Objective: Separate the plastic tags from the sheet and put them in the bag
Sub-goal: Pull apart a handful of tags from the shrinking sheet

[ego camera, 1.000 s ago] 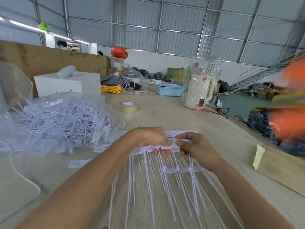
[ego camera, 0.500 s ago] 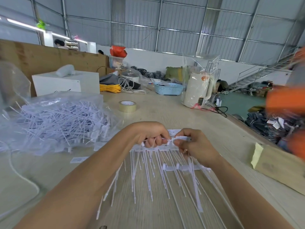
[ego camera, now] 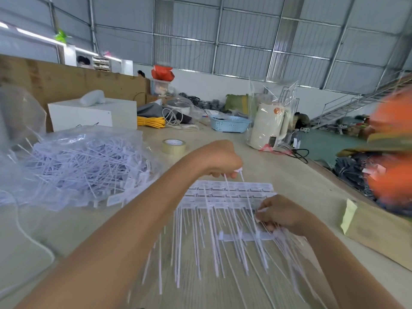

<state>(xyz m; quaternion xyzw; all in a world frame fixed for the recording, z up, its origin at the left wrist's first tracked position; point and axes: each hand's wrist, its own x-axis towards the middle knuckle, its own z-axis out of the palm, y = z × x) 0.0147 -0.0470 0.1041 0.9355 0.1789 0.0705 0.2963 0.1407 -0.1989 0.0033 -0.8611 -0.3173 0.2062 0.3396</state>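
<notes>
The bag (ego camera: 73,166), full of loose tags, lies at the left on the table (ego camera: 278,175). The sheet (ego camera: 227,195) lies at the centre. The right hand (ego camera: 283,214) presses on its strips. The left hand (ego camera: 223,160) pinches a tag (ego camera: 239,171), raised above the sheet. The step appears to be separation; next, this tag must go left to the bag.

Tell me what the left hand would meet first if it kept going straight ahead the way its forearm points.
Probably nothing close: ahead of the left hand lies bare wooden table, then likely the plastic-wrapped white kettle; depth is unclear.
</notes>
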